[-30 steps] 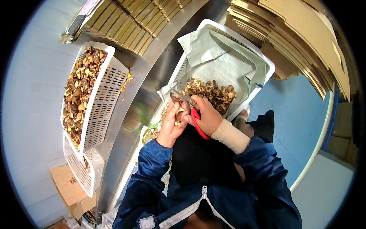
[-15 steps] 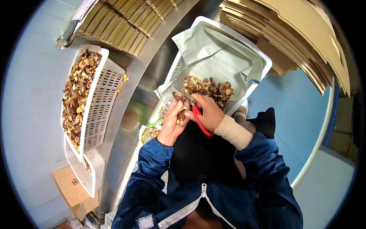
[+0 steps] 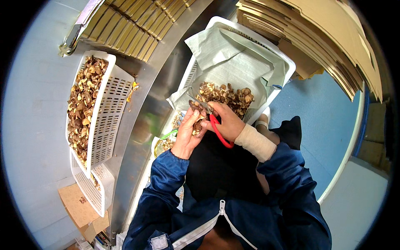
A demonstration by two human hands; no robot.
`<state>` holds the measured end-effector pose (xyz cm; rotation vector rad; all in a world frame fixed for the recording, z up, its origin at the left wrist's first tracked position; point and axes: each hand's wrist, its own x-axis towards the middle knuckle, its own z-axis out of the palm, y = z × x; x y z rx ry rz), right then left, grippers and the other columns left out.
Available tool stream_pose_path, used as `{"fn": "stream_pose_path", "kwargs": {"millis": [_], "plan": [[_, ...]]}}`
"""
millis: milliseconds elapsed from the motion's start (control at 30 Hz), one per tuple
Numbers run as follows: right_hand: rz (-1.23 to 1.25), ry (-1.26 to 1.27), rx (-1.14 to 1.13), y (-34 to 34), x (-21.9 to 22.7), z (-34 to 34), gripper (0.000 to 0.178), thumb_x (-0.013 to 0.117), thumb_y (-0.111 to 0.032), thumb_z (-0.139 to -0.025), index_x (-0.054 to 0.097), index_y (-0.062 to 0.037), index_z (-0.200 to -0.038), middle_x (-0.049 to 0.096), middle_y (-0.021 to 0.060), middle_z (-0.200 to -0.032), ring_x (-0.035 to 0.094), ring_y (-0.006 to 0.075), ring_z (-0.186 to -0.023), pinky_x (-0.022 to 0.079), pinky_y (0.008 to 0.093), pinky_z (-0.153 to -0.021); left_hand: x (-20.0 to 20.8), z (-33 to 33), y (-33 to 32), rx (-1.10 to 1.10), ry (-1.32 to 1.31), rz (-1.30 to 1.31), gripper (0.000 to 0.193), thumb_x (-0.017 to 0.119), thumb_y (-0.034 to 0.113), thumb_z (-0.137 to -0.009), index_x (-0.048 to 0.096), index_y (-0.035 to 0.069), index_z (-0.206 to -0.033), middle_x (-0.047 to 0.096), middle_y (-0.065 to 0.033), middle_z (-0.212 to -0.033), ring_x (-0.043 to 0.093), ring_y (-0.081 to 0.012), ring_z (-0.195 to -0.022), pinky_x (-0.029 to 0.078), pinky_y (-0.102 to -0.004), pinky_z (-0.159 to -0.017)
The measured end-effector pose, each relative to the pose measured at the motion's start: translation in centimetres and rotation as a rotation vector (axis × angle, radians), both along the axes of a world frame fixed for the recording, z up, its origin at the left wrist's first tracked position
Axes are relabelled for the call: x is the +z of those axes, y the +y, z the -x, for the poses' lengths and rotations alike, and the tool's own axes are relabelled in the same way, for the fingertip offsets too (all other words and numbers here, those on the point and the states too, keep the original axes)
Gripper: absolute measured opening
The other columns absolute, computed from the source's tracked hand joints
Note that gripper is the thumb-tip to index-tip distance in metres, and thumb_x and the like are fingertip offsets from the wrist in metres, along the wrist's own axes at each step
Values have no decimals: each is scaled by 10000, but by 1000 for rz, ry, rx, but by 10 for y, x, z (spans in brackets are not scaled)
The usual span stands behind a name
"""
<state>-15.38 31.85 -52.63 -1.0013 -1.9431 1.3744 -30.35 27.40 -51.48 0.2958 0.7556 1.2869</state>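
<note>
My left hand [image 3: 186, 135] is closed around a few brown dried mushrooms [image 3: 198, 126], with pale cut faces showing among the dark caps. My right hand [image 3: 229, 123] grips red-handled scissors [image 3: 216, 132]. Their metal blades point up and left across the top of the held mushrooms, and I cannot tell how far they are parted. Just beyond both hands, a heap of similar mushrooms [image 3: 227, 95] lies on a pale woven sheet [image 3: 233, 66] lining a white plastic basket [image 3: 290, 66].
On the metal table [image 3: 150, 96] at left, a white perforated basket [image 3: 109, 112] is full of mushrooms; a smaller basket [image 3: 100, 196] sits below it. Small pieces lie in a green-handled container [image 3: 160, 146]. Flattened cardboard [image 3: 308, 33] is stacked at upper right, gold-brown boxes [image 3: 125, 33] at upper left.
The scissor blades have shifted slightly over the mushrooms. Both hands keep nearly the same place and grip, while the surroundings have moved a little in the view.
</note>
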Motion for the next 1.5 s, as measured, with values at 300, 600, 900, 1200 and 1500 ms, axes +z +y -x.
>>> {"fn": "stream_pose_path", "kwargs": {"millis": [300,600,900,1200,1500], "plan": [[70,-173,-4,1,16,-13,400,628,-267,-753,509,-23,-1047,571,169,-742,573,285,-672,449,350,-636,1,0,2,-44,-36,0,206,463,159,-891,446,80,-1080,482,-29,-836,406,-65,-526,300,-159,-348],[106,-284,31,5,25,-16,395,641,-279,-747,518,-41,-1038,565,152,-716,574,260,-670,442,350,-616,7,1,4,6,65,91,176,467,208,-898,466,92,-1030,517,-50,-803,410,-72,-514,288,-160,-349],[339,294,69,4,1,-7,422,657,-255,-741,502,-5,-1043,568,113,-804,526,200,-696,432,318,-670,9,1,5,-125,139,58,216,476,239,-893,468,94,-1053,523,-52,-796,454,-73,-523,320,-149,-352],[42,-211,-24,-2,13,-15,442,640,-301,-719,509,-50,-1059,561,195,-806,560,321,-719,444,365,-643,-5,10,5,-168,-13,69,228,484,227,-885,466,81,-1059,491,-54,-774,409,-87,-509,307,-167,-355],[633,296,162,2,-4,-14,376,631,-238,-776,512,-21,-1058,560,58,-792,515,112,-714,430,255,-651,2,9,4,-179,99,68,218,496,210,-880,476,70,-1047,533,-55,-773,465,-87,-533,336,-172,-381]]}}
